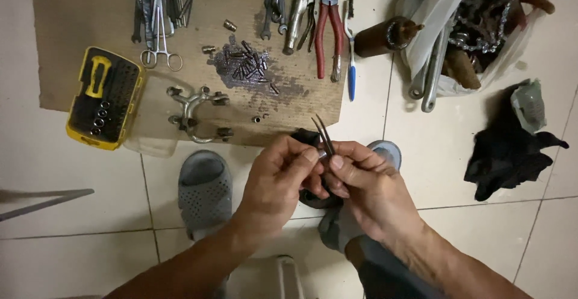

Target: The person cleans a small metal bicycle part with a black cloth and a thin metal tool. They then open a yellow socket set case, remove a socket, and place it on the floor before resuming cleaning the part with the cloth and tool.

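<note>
Landmark: cardboard sheet [78, 22] on tiled floor, brown, oil-stained.

- Below its lower edge: left hand [280, 175] and right hand [367, 181] pinched together on thin metal tweezers [323, 135]; small metal piece at fingertips, unclear.
- Work midway, judging by loose dark oily pins [247, 64] heaped on sheet.
- Left edge: yellow plastic bit case [103, 99].
- Top right: red-handled pliers [328, 28].

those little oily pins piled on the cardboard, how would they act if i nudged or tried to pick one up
The small pins look like short metal cylinders, so a nudge would probably roll or scatter them. They sit on a dark, wet-looking stain on the cardboard, so they are likely slippery. Being thin, they are probably hard to pinch bare-fingered.
</note>
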